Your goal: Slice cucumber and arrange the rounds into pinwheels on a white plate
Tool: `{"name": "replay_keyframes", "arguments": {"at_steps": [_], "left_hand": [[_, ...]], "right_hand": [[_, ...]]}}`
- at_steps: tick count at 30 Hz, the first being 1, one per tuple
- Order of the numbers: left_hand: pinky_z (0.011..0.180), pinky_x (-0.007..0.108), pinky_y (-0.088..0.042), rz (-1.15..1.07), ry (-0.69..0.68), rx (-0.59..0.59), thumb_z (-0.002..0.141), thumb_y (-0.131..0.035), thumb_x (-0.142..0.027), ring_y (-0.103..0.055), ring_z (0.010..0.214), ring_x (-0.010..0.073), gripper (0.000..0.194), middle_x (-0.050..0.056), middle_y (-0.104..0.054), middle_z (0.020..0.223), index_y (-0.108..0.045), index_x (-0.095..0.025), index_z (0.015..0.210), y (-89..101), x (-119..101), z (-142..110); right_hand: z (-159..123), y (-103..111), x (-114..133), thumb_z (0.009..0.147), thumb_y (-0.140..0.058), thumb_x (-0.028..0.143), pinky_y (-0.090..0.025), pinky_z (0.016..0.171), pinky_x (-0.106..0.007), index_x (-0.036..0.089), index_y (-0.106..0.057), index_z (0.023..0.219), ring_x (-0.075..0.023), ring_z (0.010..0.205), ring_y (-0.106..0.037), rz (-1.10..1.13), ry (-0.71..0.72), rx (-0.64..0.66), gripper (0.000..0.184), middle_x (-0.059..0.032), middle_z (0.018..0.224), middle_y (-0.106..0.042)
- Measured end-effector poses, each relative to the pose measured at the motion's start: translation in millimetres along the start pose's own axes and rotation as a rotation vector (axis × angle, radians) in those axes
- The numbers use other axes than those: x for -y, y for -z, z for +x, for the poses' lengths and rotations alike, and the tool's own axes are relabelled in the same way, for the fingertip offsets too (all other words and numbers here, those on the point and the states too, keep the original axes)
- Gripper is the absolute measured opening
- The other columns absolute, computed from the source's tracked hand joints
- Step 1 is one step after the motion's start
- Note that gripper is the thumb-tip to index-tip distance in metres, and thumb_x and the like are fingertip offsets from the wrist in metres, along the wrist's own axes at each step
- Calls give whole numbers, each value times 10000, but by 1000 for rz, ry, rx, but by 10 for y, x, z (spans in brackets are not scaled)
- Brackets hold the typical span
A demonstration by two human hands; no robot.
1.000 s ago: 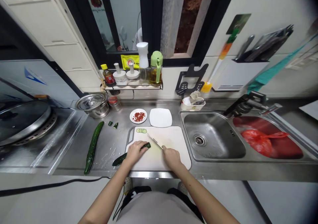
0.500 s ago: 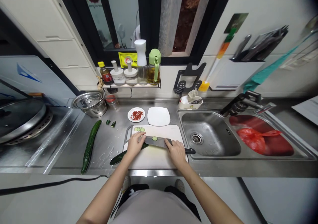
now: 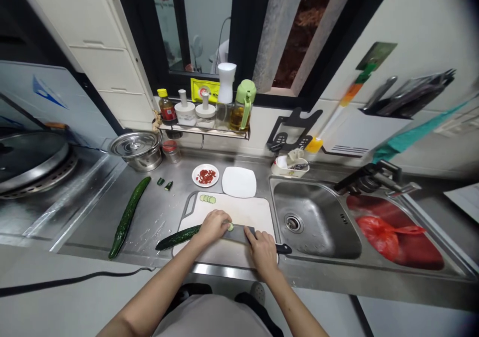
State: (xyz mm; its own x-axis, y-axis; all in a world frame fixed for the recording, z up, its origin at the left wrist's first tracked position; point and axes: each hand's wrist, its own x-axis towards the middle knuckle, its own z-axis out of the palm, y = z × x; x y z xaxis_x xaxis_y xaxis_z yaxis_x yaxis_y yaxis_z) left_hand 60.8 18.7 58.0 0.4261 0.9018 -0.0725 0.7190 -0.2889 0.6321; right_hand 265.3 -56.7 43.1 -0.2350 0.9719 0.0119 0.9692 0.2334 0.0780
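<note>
A cucumber slice [image 3: 230, 226] sits on the flat blade of the knife [image 3: 239, 234], above the middle of the board [image 3: 224, 255]. The left hand [image 3: 215, 225] has its fingers bent against the slice, touching it; whether they grip it, I cannot tell. The fingers of the right hand [image 3: 264, 250] are closed around the knife where blade and handle meet, the index finger stretched along the blade, and the black handle points out to the right. The cut cucumber [image 3: 178, 238] lies partly on the board and partly past its left edge, its inner end hidden by the left hand and forearm. Four slices [image 3: 207, 199] overlap in a row near the board's far left corner. Just behind the board are a bare white plate [image 3: 239, 181] and, beside it on the left, a small plate [image 3: 195, 178] of chopped red bits [image 3: 206, 176]. Farther left on the steel tabletop [image 3: 93, 227] lie two cucumber ends [image 3: 168, 186] and a whole cucumber [image 3: 129, 218], with a lidded pot [image 3: 144, 158] and a red-topped jar [image 3: 171, 152] behind them. Right of the board is the sink [image 3: 314, 227], then a red bag [image 3: 378, 236] in the second basin.
</note>
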Motion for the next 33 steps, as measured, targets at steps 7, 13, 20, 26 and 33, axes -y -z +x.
{"name": "replay_keyframes", "arguments": {"at_steps": [7, 13, 20, 26, 33], "left_hand": [[683, 248, -408, -137, 321, -137, 810, -608, -224, -619, 762, 151, 108, 13, -709, 827, -698, -209, 869, 121, 195, 267], [663, 240, -380, -79, 510, -245, 794, -631, -209, -613, 766, 149, 82, 22, -721, 839, -697, -201, 842, 148, 583, 545], [722, 258, -393, 21, 456, -201, 811, -598, -190, -614, 841, 175, 130, 38, -719, 876, -690, -204, 902, 78, 718, 662], [797, 299, -402, 144, 354, -218, 865, -563, -242, -574, 972, 228, 150, 67, -699, 937, -703, -211, 905, 42, 757, 632], [858, 286, -421, 168, 41, -152, 908, -522, -253, -557, 1004, 198, 266, 59, -653, 1053, -717, -256, 1088, 76, 999, 453]], "right_hand": [[56, -24, -78, 902, -502, 147, -308, 753, -327, 286, -567, 1336, -207, 847, -532, 41, -40, 40, 460, -71, 877, -635], [90, -60, -136, 932, -488, 209, -315, 764, -327, 269, -578, 1334, -213, 855, -544, 79, -90, 65, 416, -78, 868, -641], [121, -68, -128, 945, -486, 233, -313, 763, -321, 276, -581, 1330, -206, 851, -551, 99, -104, 99, 399, -69, 861, -648], [157, -28, -106, 955, -478, 249, -309, 756, -315, 277, -585, 1326, -204, 854, -557, 101, -122, 101, 387, -69, 873, -654], [168, -4, -103, 941, -489, 222, -319, 771, -310, 285, -581, 1330, -197, 863, -561, 123, -138, 137, 404, -59, 887, -661]]}}
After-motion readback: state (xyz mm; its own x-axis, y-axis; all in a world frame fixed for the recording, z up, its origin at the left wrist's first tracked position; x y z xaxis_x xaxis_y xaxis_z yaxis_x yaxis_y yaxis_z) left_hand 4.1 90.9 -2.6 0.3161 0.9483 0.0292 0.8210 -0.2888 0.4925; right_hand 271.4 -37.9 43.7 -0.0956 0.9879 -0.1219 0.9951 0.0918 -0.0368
